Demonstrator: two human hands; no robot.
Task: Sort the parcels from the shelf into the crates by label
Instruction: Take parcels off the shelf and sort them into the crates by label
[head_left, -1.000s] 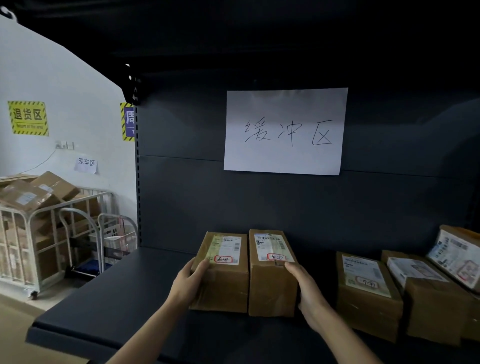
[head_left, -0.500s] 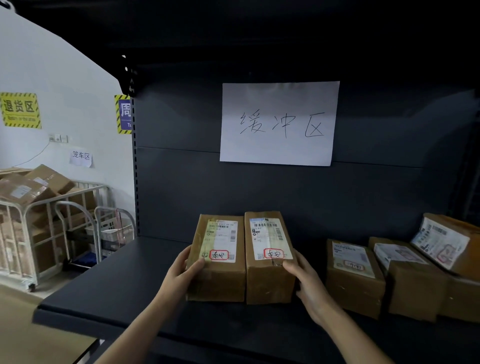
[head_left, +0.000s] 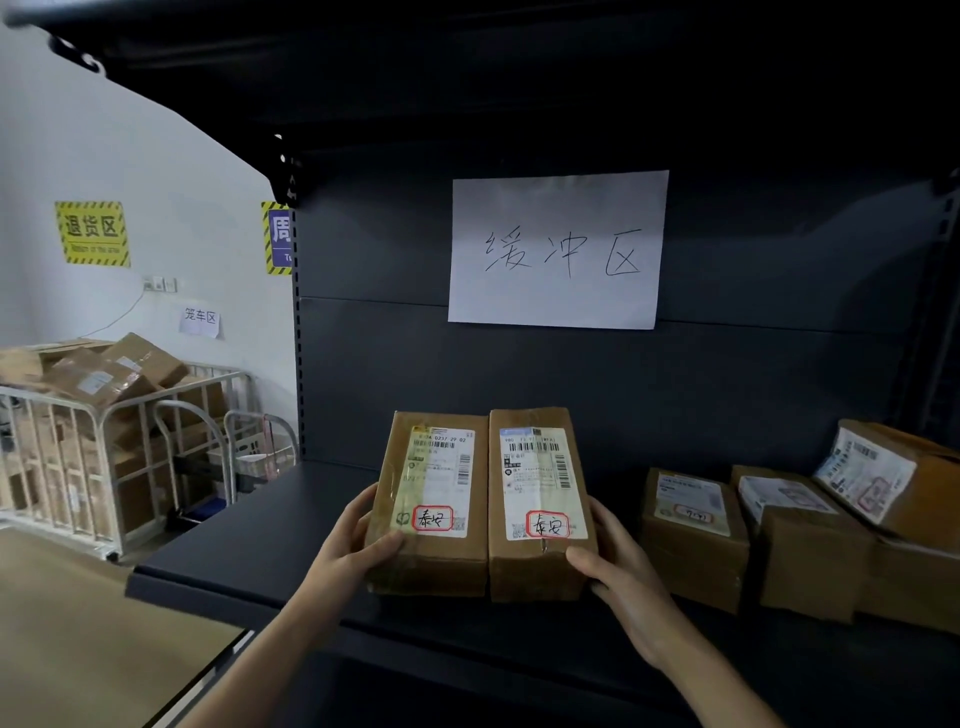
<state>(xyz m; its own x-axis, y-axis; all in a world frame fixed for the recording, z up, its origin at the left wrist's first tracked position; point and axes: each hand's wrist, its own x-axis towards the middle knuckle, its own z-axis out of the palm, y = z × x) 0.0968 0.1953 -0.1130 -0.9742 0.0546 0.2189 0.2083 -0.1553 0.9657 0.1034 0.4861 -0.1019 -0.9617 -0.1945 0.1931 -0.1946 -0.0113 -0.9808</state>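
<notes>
Two brown cardboard parcels stand side by side on the dark shelf (head_left: 218, 551), each with a white shipping label and a red-circled handwritten mark. My left hand (head_left: 353, 545) grips the outer left side of the left parcel (head_left: 431, 561), thumb on its top front edge. My right hand (head_left: 613, 561) grips the outer right side of the right parcel (head_left: 535, 566), thumb on its front corner. The two parcels are pressed together between my hands.
Three more labelled parcels (head_left: 691, 535) sit on the shelf to the right, the far one (head_left: 893, 478) tilted on top of another. A white paper sign (head_left: 556, 249) hangs on the shelf's back panel. A metal cage trolley (head_left: 104, 452) full of boxes stands at the left by the wall.
Both parcels have slid forward toward the shelf's front edge between my hands. My thumbs now lie over the parcels' front top edges.
</notes>
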